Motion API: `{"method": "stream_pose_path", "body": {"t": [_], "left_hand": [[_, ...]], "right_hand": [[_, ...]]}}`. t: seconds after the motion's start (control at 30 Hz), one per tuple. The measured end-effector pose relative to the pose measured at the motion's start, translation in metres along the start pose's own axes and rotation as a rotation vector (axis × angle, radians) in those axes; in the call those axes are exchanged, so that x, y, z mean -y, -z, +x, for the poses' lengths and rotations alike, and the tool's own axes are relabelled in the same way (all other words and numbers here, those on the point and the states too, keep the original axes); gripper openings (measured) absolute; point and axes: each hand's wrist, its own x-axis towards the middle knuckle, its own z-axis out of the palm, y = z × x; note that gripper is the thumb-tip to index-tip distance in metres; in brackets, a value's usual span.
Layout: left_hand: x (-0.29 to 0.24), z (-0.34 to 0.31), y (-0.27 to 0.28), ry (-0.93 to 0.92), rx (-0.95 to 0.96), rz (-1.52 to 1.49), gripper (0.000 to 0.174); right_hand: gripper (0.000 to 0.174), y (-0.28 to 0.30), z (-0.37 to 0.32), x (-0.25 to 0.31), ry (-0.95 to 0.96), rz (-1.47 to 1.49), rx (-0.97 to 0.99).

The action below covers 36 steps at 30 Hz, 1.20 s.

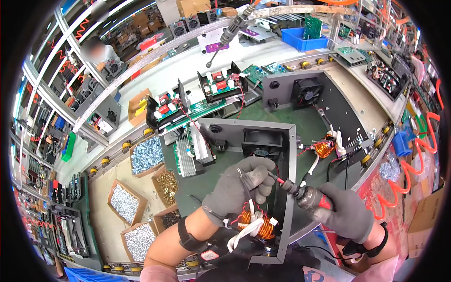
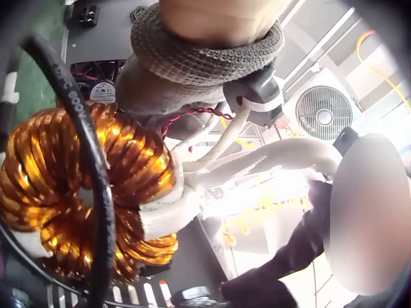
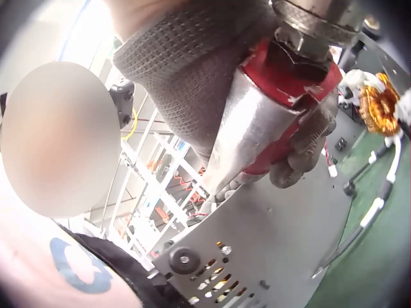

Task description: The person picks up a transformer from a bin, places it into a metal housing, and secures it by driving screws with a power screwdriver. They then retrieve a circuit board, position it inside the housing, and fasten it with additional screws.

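Observation:
My gloved right hand [image 1: 345,211] grips a pneumatic screwdriver [image 1: 307,197], whose bit [image 1: 280,180] points left. In the right wrist view the driver's metal and red body [image 3: 241,119] shows inside the glove [image 3: 186,83]. My gloved left hand [image 1: 239,188], fingers curled, pinches at the bit's tip; I cannot tell whether a small part sits there. Both hands are over an open grey metal case [image 1: 284,207] with a black fan [image 1: 261,141]. A copper-wound coil [image 1: 256,224] with white-sleeved leads lies below the left hand. A dark lead overlaps that hand.
Cardboard boxes of screws [image 1: 124,204] stand to the left. A second grey case [image 1: 345,101] with a fan and coil lies behind at the right. Circuit boards with red parts [image 1: 220,82] sit at the back. Another driver [image 1: 231,33] hangs overhead; an orange coiled hose [image 1: 404,181] hangs right.

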Motion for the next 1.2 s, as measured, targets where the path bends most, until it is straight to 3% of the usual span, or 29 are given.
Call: {"method": "stream_pose_path", "body": {"t": [0.13,0.2,0.27,0.33,0.4,0.43,0.47,0.5,0.57,0.6,0.63,0.77,0.87,0.9,0.97,1.0,1.03,1.07,1.13,1.2], "left_hand": [[0.002,0.001,0.002,-0.018,-0.022,0.095,0.047],[0.000,0.003,0.005,-0.060,0.150,0.186,0.059],[0.005,0.008,0.014,-0.077,0.110,0.085,0.051],[-0.007,-0.003,0.030,0.027,-0.006,0.309,0.052],[-0.021,-0.016,0.051,0.094,0.163,1.265,0.052],[-0.020,-0.028,0.062,0.217,0.236,1.122,0.060],[-0.014,-0.035,0.061,0.077,0.401,0.842,0.067],[-0.011,-0.039,0.060,0.013,0.462,1.012,0.069],[-0.009,-0.039,0.039,-0.021,0.533,1.323,0.066],[-0.008,-0.043,0.024,0.011,0.418,1.311,0.056],[0.014,-0.051,0.040,0.114,0.319,0.634,0.044],[0.038,-0.069,0.068,0.370,0.006,0.344,0.039],[0.042,-0.080,0.080,0.498,-0.053,0.636,0.038],[0.044,-0.082,0.081,0.446,0.078,1.100,0.039],[0.054,-0.080,0.114,0.172,0.351,1.677,0.043],[0.064,-0.076,0.118,0.179,0.352,1.680,0.043],[0.073,-0.078,0.115,0.332,0.125,1.220,0.044],[0.064,-0.078,0.116,0.343,0.092,1.273,0.042],[0.033,-0.052,0.065,0.361,0.061,1.327,0.040],[0.025,-0.045,0.046,0.181,0.263,1.532,0.034]], "right_hand": [[0.053,0.000,-0.003,0.006,0.025,-0.142,-0.047],[0.054,0.000,-0.005,0.002,0.000,-0.057,-0.049],[0.055,0.001,-0.009,-0.008,-0.031,0.032,-0.042],[0.058,0.004,-0.018,-0.030,0.055,0.290,-0.085],[0.065,0.010,-0.033,-0.050,-0.015,0.217,-0.031],[0.068,0.013,-0.038,-0.063,0.019,0.265,0.028],[0.071,0.015,-0.042,-0.073,0.059,0.313,0.083],[0.071,0.014,-0.048,-0.080,0.036,0.336,0.089],[0.076,0.011,-0.056,-0.092,-0.047,0.103,0.240],[0.076,0.010,-0.056,-0.095,-0.056,0.121,0.247],[0.075,0.007,-0.054,-0.096,-0.051,0.068,0.328],[0.074,-0.011,-0.051,-0.113,0.034,0.072,0.427],[0.073,-0.018,-0.046,-0.123,0.115,0.050,0.457],[0.073,-0.019,-0.043,-0.124,0.135,0.059,0.479],[0.074,-0.019,-0.039,-0.125,0.156,0.073,0.500],[0.075,-0.020,-0.037,-0.126,0.141,0.054,0.539],[0.076,-0.020,-0.036,-0.126,0.125,0.035,0.578],[0.076,-0.020,-0.034,-0.126,0.125,0.042,0.579],[0.076,-0.021,-0.032,-0.125,0.140,0.018,0.613],[0.075,-0.021,-0.030,-0.123,0.133,0.020,0.619]]}}
